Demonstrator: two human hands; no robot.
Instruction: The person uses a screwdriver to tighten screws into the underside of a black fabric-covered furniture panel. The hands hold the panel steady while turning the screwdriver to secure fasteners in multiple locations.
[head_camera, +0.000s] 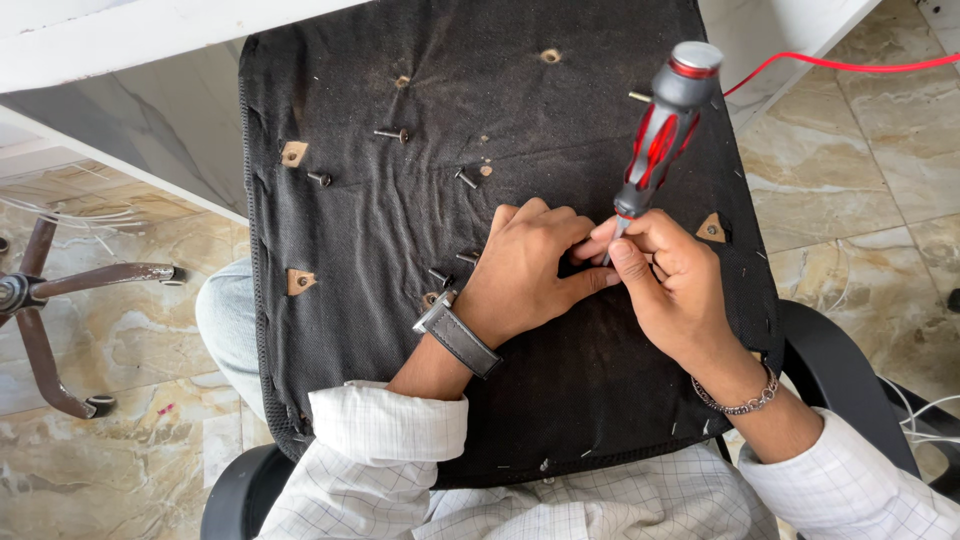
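Observation:
A black fabric-covered chair seat (400, 200) lies upside down across my lap. My left hand (530, 270) rests curled on the fabric near its middle, fingers bent over a spot I cannot see. My right hand (665, 285) pinches the shaft of a red and grey screwdriver (660, 135), which stands nearly upright with its tip hidden between both hands. Several loose dark screws (392, 133) stick out of or lie on the seat underside.
A chair base with metal legs (60, 290) stands on the marble floor (850, 200) at left. A red cable (830, 65) runs at top right, white cables (930, 420) at right. A white table edge (130, 40) crosses the top. Black armrests (840, 370) flank me.

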